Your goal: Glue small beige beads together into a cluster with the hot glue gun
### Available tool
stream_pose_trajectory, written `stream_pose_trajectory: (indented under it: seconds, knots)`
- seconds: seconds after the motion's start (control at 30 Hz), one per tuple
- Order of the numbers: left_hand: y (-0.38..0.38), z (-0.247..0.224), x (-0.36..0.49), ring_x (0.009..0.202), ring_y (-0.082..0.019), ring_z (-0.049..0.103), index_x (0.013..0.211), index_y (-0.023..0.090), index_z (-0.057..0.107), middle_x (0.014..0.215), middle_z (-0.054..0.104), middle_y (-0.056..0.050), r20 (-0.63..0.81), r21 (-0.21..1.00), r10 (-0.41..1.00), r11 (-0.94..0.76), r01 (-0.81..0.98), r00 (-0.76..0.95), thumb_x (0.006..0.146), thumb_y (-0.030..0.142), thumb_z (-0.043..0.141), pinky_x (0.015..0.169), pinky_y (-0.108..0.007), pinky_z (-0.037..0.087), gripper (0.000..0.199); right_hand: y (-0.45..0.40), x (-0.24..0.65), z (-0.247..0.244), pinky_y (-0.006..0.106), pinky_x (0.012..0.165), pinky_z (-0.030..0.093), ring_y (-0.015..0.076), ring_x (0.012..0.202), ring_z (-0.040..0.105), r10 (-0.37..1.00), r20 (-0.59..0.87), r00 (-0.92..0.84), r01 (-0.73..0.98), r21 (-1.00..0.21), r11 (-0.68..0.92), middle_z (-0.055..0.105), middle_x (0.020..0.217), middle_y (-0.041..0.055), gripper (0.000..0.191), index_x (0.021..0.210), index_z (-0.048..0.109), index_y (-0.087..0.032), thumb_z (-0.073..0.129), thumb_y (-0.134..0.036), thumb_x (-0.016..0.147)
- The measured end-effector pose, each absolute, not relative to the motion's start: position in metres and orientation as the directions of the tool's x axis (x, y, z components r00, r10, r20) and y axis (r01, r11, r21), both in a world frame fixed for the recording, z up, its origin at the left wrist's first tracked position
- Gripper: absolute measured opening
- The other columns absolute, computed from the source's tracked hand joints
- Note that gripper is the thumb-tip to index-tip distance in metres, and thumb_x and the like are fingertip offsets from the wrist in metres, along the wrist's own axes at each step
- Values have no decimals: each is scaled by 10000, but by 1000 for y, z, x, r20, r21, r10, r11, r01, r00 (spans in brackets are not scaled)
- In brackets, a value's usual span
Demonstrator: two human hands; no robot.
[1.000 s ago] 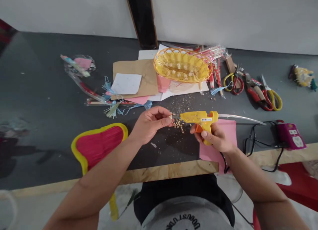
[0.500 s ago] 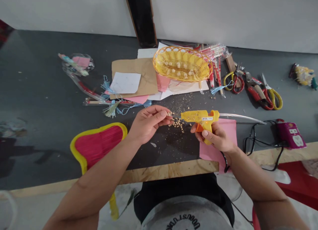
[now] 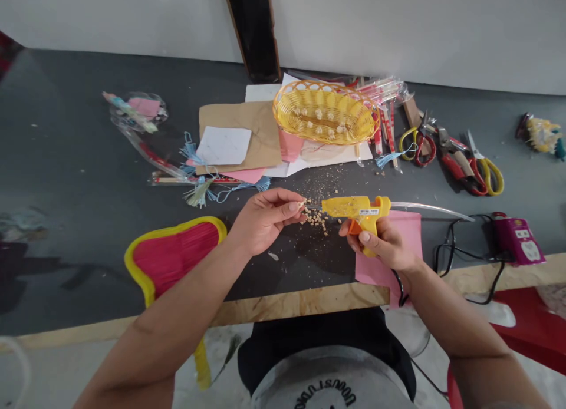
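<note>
My left hand pinches a small pale piece between thumb and fingers, close to the nozzle of a yellow glue gun. Wrapped round the gun's handle is my right hand, with fingers by the orange trigger. A clear glue stick sticks out of the gun's back. Below the nozzle, small beige bits lie scattered on the dark table. Farther back, a yellow oval basket holds several pale clusters.
Scissors and red-handled pliers lie at the right, beyond a purple power socket box with black cable. A pink paper lies under my right hand. At the left are a red and yellow fan-like item and blue tassels.
The fingers of my left hand have shifted slightly and closed more tightly round the small piece by the nozzle. My right hand and the glue gun look almost unmoved.
</note>
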State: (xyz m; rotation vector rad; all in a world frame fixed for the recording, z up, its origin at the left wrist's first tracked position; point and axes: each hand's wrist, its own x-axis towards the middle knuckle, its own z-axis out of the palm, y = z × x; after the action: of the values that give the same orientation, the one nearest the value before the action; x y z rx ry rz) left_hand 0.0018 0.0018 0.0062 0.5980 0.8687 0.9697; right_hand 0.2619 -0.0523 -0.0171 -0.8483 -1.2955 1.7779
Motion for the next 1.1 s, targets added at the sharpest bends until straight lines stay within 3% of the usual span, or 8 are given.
stream_pose_trajectory:
  seconds: [0.33, 0.7, 1.1]
  knots:
    - [1, 7, 2, 599, -118, 701, 666, 149, 757, 643, 729, -2, -404, 745, 863, 503, -439, 304, 516, 248, 990, 632, -240, 654, 295, -52, 258, -12, 251, 500, 340, 104, 616, 482, 870, -66, -489, -171, -971, -169, 600, 818, 21, 257, 1091, 642, -203, 618, -431, 975]
    - [1, 6, 2, 601, -125, 713, 670, 148, 743, 648, 744, -5, -412, 732, 847, 528, -431, 336, 515, 238, 991, 653, -253, 655, 306, -52, 259, -10, 253, 524, 323, 101, 607, 436, 856, -64, -514, -135, -979, -155, 524, 733, -9, 251, 1061, 641, -194, 562, -426, 1008]
    - [1, 5, 2, 620, -128, 716, 662, 145, 736, 650, 738, -8, -422, 723, 841, 538, -435, 339, 508, 243, 994, 643, -241, 650, 317, -49, 255, -5, 246, 491, 320, 99, 577, 389, 854, -62, -516, -103, -986, -133, 460, 708, -18, 316, 868, 575, -192, 570, -484, 987]
